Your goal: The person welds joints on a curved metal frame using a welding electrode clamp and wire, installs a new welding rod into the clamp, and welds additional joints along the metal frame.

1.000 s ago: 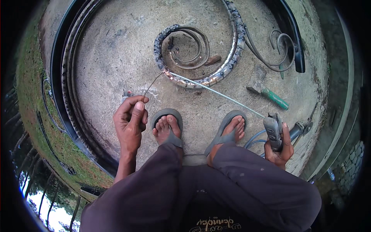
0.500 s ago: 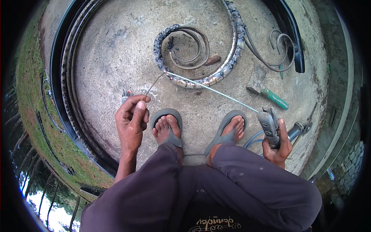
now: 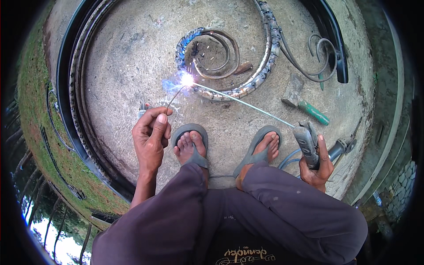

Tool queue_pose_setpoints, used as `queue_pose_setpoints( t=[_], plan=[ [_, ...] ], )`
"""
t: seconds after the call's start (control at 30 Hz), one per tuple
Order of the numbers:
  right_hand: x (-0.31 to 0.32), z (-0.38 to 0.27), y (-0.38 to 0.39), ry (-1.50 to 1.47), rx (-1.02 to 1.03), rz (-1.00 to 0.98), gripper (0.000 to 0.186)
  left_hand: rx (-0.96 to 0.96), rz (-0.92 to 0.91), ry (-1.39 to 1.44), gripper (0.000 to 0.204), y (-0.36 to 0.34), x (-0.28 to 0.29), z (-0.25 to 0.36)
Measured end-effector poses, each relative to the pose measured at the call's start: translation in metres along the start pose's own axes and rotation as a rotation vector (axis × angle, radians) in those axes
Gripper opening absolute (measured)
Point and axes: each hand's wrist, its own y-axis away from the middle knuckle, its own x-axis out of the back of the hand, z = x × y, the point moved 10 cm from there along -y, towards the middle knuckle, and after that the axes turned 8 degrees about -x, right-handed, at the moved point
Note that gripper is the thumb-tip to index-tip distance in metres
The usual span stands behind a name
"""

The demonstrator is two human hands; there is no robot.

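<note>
My right hand is closed around a grey electrode holder. A long pale welding rod runs from it up to the left. At the rod's tip a bright welding arc burns, throwing sparks and bluish smoke over the spiral metal scroll, which is studded with weld beads. Pinched between thumb and forefinger of my left hand is a thin wire rod; its far end reaches the glare, which hides the exact contact.
A green-handled tool with a flat blade lies right of the scroll. Curved black metal strips border the left side. Several thin rods lie beyond my left hand. An angle grinder and blue cable are beside my right hand.
A bright arc has lit at the welding rod's tip, with sparks, smoke and blue light on the scroll. Both hands have stayed almost still.
</note>
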Motion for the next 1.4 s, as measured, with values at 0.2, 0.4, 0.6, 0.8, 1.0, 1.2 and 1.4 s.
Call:
queue_pose_setpoints(
  t=[0.2,0.4,0.6,0.8,1.0,1.2,1.4],
  plan=[
    [0.002,0.008,0.005,-0.046,-0.052,-0.021,0.076,-0.148,0.072,-0.061,0.02,0.003,0.007,0.021],
    [0.028,0.042,0.031,-0.032,-0.26,0.099,0.075,-0.013,-0.106,-0.067,0.021,0.01,-0.013,0.016],
    [0.034,0.05,0.057,-0.004,-0.327,0.093,0.078,0.039,-0.12,-0.09,0.018,0.02,-0.024,0.003],
    [0.032,0.059,0.064,-0.017,-0.311,0.082,0.081,0.036,-0.086,-0.047,0.017,0.025,-0.028,0.001],
    [0.027,0.045,0.048,0.021,-0.25,0.073,0.079,-0.011,-0.065,-0.033,0.019,0.025,-0.024,0.002],
    [0.022,0.028,0.029,-0.012,-0.148,0.096,0.077,-0.032,-0.046,-0.027,0.019,0.022,-0.023,0.004],
    [0.022,0.02,0.027,0.029,-0.103,0.079,0.077,-0.038,-0.052,-0.029,0.019,0.025,-0.022,0.003]
  ],
)
